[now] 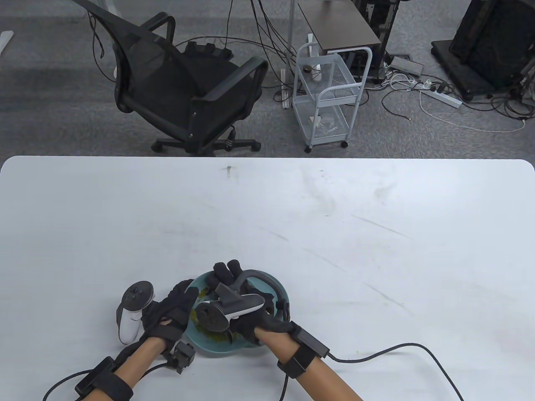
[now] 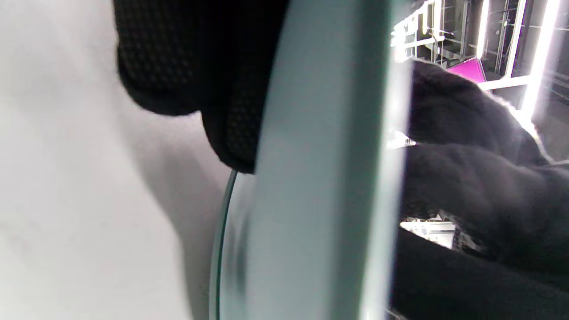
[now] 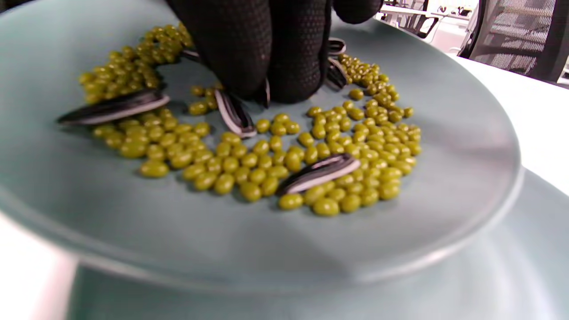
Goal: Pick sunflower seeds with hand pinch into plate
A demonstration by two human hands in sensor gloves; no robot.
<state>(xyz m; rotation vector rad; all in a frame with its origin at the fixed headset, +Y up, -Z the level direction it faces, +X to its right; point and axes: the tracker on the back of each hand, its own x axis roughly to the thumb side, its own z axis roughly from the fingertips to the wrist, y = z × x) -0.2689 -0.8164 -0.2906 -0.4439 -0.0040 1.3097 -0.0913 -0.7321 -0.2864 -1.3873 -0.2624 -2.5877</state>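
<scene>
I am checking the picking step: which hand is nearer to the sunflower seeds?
Right. The right hand has fingertips down among the sunflower seeds; the left hand rests at the plate edge.

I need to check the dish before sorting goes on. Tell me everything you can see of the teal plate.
The plate is round, shallow and teal, smooth like glazed ceramic, lying near the table's front edge. It holds many small green beans mixed with striped sunflower seeds. The right hand reaches into it, fingertips down among the seeds; the left hand holds its left rim.

Grey carpet floor [image 1: 62, 83]; black office chair [image 1: 184, 83] far left; white wire trolley [image 1: 330, 96] centre; tangled cables, power strip [image 1: 443, 97] far right.
</scene>
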